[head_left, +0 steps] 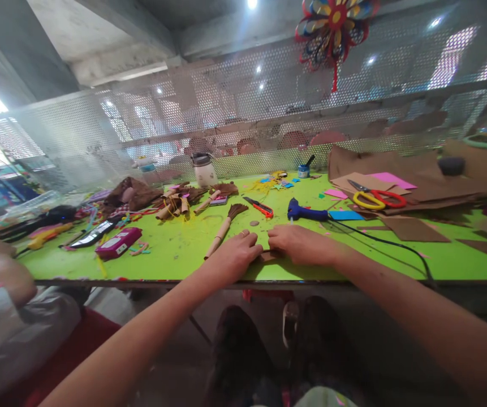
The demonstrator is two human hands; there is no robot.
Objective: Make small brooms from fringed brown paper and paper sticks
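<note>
My left hand [240, 249] and my right hand [296, 243] are side by side near the front edge of the green table. Both have curled fingers closed on a small piece of brown paper [271, 256], which shows between and below them. The fingertips partly hide it. Just left of my left hand lies a rolled paper stick with a fringed brown end [225, 229]. A blue glue gun [306, 211] rests beyond my right hand, its black cord running right. An orange utility knife [260, 207] lies ahead of both hands.
Scissors [376, 199] rest on brown paper sheets [417, 169] at right. Several paper rolls [175, 204], a purple box [119, 243] and a lidded jar [204, 169] stand or lie leftward. A perforated screen [226, 118] backs the table. Another person's arm [1, 271] is at far left.
</note>
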